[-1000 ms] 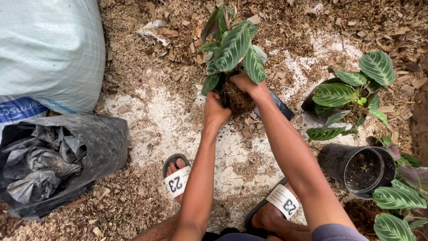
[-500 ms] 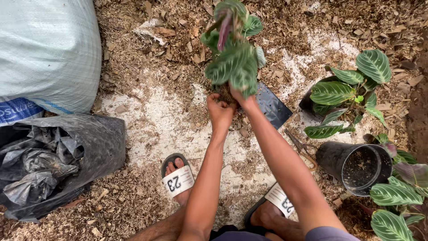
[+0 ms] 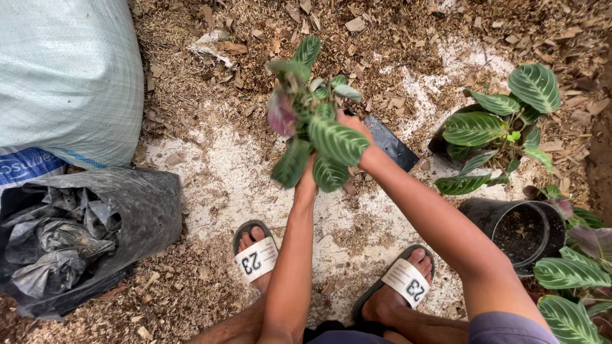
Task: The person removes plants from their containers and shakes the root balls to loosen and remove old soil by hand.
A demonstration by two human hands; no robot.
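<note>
Both hands hold up a small plant [image 3: 317, 130] with striped green leaves and one purple leaf underside. My left hand [image 3: 306, 181] grips it from below, mostly hidden by leaves. My right hand [image 3: 354, 127] holds its right side, fingers partly covered by foliage. The root part is hidden behind the leaves. A flat black plastic grow bag [image 3: 389, 143] lies on the ground just right of the hands.
A large white woven sack [image 3: 64, 76] stands at left, with a black bag of crumpled black plastic [image 3: 76, 236] below it. A potted striped plant [image 3: 497, 127] and a black pot of soil [image 3: 526, 229] sit at right. Wood chips cover the ground. My sandalled feet [image 3: 255, 258] are below.
The plant has been lifted nearer the camera and turned, so the leaves now cover the root ball and most of both hands.
</note>
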